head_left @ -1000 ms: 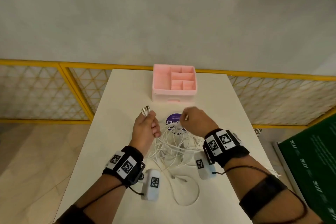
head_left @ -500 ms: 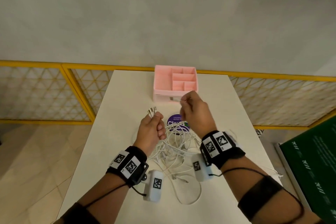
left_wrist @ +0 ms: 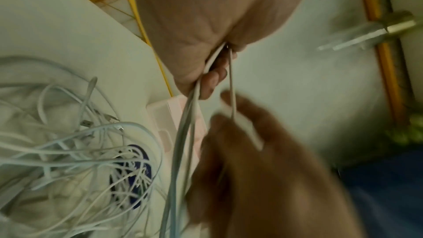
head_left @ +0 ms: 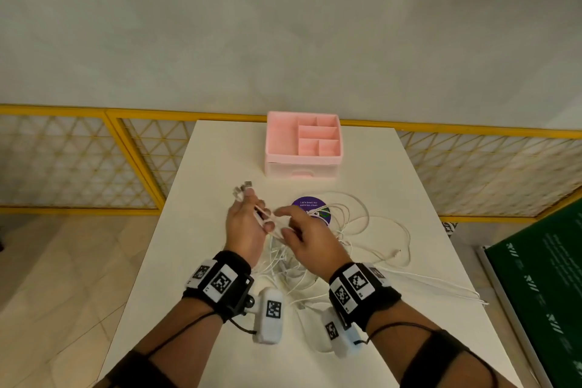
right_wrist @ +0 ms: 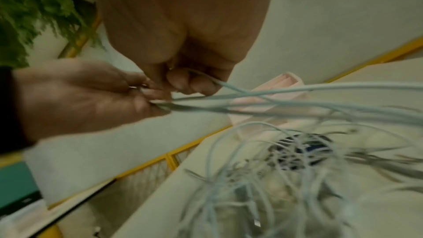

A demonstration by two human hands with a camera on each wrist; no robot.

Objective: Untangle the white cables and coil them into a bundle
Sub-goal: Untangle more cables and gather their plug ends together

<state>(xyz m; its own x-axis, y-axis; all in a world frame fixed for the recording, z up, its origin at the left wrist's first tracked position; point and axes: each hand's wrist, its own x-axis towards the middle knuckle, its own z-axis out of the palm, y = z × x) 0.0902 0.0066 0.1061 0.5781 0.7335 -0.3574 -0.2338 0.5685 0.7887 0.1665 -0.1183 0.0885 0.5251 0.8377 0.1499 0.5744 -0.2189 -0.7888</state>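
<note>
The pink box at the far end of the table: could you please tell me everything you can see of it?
The pink box looks like plastic, a desk organiser standing upright and square near the far edge of the white table. Its open top is divided into one large compartment on the left and four smaller ones on the right, all apparently empty. A paler lower section has a drawer-like front. Neither hand nor any cable touches it.

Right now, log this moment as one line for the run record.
left hand: grips white cables, plug ends above fist | right hand: pinches one strand beside it | tangle on table, over purple sticker | coil: not yet formed
</note>
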